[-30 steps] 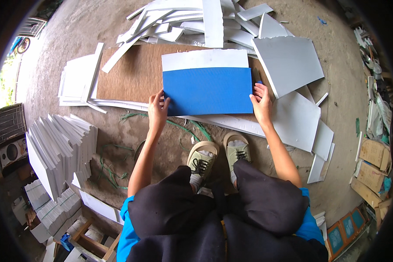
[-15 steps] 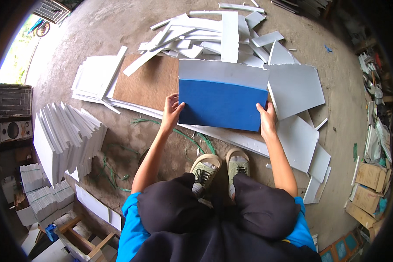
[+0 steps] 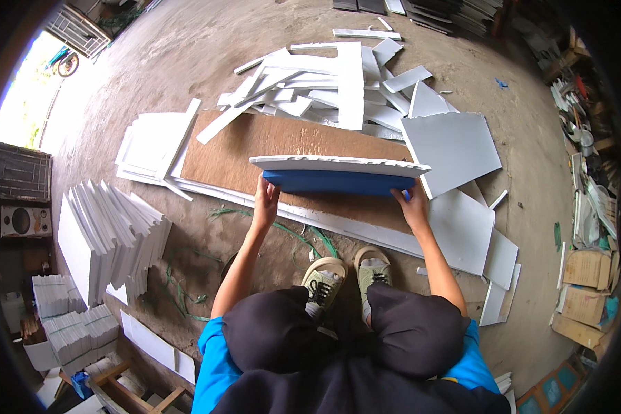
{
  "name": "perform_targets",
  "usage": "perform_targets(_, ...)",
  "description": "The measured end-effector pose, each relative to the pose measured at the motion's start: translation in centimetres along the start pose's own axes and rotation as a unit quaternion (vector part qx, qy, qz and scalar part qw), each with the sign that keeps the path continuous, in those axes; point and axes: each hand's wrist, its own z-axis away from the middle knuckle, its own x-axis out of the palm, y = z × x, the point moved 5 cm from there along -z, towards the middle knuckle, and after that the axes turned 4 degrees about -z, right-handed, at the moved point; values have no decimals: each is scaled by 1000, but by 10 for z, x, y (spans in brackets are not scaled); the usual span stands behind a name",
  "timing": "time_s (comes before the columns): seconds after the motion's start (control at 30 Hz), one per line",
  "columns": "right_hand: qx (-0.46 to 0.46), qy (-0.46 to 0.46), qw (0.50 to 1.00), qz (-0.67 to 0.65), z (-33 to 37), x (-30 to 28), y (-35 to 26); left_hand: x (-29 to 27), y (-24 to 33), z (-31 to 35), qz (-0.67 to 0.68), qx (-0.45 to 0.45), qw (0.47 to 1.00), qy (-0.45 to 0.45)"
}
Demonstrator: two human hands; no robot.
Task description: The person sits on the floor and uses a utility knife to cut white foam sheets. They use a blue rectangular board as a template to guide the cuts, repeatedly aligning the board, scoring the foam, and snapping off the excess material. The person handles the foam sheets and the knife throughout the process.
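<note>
My left hand (image 3: 267, 201) grips the left end of a rectangular blue board (image 3: 324, 182), and my right hand (image 3: 413, 205) grips its right end. Against the board's far side stands a white foam-like sheet (image 3: 338, 164) with a ragged top edge; whether my fingers also reach it I cannot tell. Both pieces are tipped up nearly on edge, above a brown wooden board (image 3: 231, 148). That wooden board lies on a stack of white sheets (image 3: 352, 237) in front of my shoes.
Beyond the wooden board lies a heap of white offcut strips (image 3: 303, 83). Large pale sheets (image 3: 455, 148) spread to its right. Leaning white panels (image 3: 110, 241) stand at left, near green strapping (image 3: 179, 293) on the floor. Cardboard boxes (image 3: 583, 303) line the right side.
The blue board and white sheet have swung from facing me to nearly edge-on, uncovering more of the wooden board. Both hands keep hold. The view has shifted slightly.
</note>
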Motion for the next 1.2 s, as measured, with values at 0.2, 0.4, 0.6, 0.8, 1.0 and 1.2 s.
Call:
perform_targets(0.2, 25, -55, 997, 46, -4, -7, -18, 11, 11, 3, -117, 3, 993, 11)
perform_targets(0.4, 8, -23, 998, -61, -9, -6, -34, -1, 4, -1, -132, 10, 991, 24)
perform_targets(0.6, 2, -5, 989, -150, -41, -25, -118, -6, 68, -70, -123, 55, 990, 33)
perform_targets(0.8, 11, 23, 957, -289, -58, -12, -166, 13, 72, -83, 105, -161, 973, 126)
perform_targets(1.0, 202, 11, 911, -360, -16, 10, -141, 62, 129, -64, 236, -25, 963, 130)
perform_targets(1.2, 354, -146, 892, -241, 32, 23, -74, 37, 66, -43, -1, -84, 977, 197)
